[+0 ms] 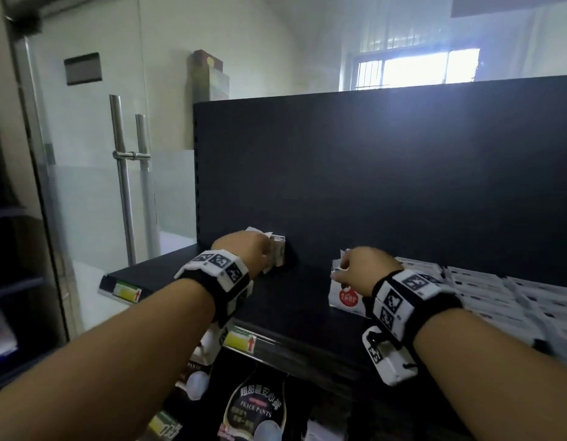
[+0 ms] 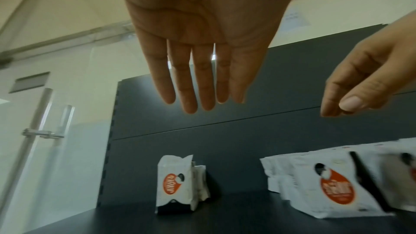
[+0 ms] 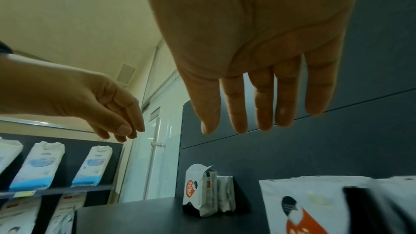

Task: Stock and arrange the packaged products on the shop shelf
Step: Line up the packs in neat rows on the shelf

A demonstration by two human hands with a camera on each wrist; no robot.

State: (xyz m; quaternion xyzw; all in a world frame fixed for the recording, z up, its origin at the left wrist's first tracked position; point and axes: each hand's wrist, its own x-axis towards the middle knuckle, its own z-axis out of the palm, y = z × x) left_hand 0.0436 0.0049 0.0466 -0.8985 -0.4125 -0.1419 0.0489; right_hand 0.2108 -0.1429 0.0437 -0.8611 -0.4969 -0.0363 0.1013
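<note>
Two small white packs with an orange mark [image 2: 175, 186] stand upright against the black back panel, at the left of the dark shelf [image 1: 294, 300]. My left hand [image 1: 259, 253] hovers just in front of them with straight fingers [image 2: 195, 95] and holds nothing. To the right a white pack with an orange-red mark [image 1: 345, 297] fronts a pile of lying packs [image 2: 333, 189]. My right hand [image 1: 355, 268] hangs over that pack, fingers [image 3: 258, 113] extended and empty. In the wrist views neither hand touches a pack.
More white packs [image 1: 498, 294] lie in rows along the shelf's right side. Yellow price tags [image 1: 240, 340] line the shelf edge, above dark packs [image 1: 253, 405] on a lower level. A glass door with steel handles [image 1: 123, 173] stands left. Another rack holds blue-white packs [image 3: 36, 166].
</note>
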